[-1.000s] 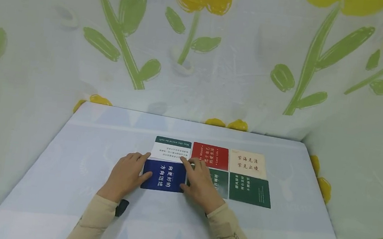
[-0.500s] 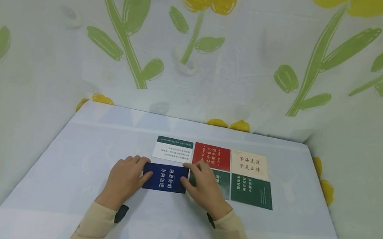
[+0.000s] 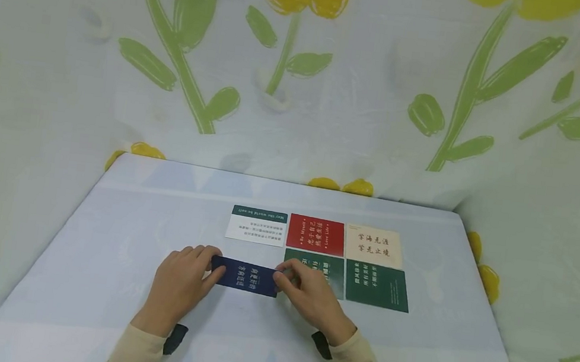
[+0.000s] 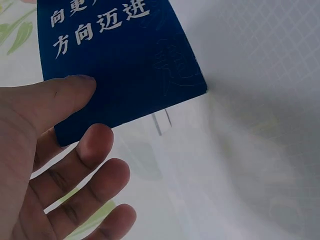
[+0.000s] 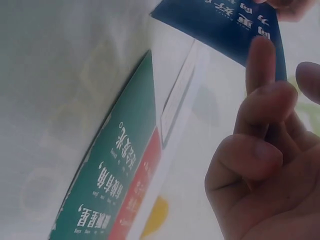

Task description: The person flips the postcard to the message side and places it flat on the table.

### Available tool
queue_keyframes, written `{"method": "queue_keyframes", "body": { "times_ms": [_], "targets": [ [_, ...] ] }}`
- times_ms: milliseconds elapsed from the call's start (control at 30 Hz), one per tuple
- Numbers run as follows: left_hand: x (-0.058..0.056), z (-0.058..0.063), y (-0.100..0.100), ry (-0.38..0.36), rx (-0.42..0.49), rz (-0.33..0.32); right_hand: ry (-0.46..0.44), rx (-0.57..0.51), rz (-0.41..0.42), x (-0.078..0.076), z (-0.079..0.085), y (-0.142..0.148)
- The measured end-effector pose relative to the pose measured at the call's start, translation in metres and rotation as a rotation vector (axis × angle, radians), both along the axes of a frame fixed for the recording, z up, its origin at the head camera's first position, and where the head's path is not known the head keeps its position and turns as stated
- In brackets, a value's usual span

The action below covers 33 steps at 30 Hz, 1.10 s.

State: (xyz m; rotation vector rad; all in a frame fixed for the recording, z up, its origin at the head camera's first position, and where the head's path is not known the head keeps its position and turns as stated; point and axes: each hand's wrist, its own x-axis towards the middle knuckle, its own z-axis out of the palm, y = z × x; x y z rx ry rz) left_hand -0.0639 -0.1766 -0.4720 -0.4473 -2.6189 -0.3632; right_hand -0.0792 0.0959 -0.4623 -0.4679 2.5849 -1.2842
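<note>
A dark blue card with white Chinese writing is held raised and tilted in front of the rows of cards. My left hand pinches its left end; the left wrist view shows the thumb lying on the printed face and the other fingers spread. At the opposite end my right hand pinches the card's upper right corner. Just behind it lies a green card, partly covered by that hand. In the right wrist view the blue card is apart from the green card.
Flat on the pale table lie a green-and-white card, a red card and a cream card in the back row. Another green card sits front right. Flower-printed cloth walls enclose the table.
The blue card lay flat against the white card's front edge; both hands have drawn it toward the person and raised it, tilting it. The other cards have stayed put.
</note>
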Motion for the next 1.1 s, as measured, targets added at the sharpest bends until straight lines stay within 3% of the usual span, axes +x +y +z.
{"method": "queue_keyframes", "body": {
  "times_ms": [300, 533, 1100],
  "targets": [
    [0.015, 0.009, -0.002, -0.004, 0.069, 0.004, 0.025, 0.014, 0.015, 0.008, 0.003, 0.002],
    [0.021, 0.008, -0.003, 0.033, 0.109, -0.006, 0.085, 0.019, 0.031, 0.01, 0.005, 0.001],
    [0.026, -0.014, -0.005, 0.066, 0.114, -0.037, 0.123, 0.121, 0.041, 0.011, -0.018, -0.003]
  ]
}}
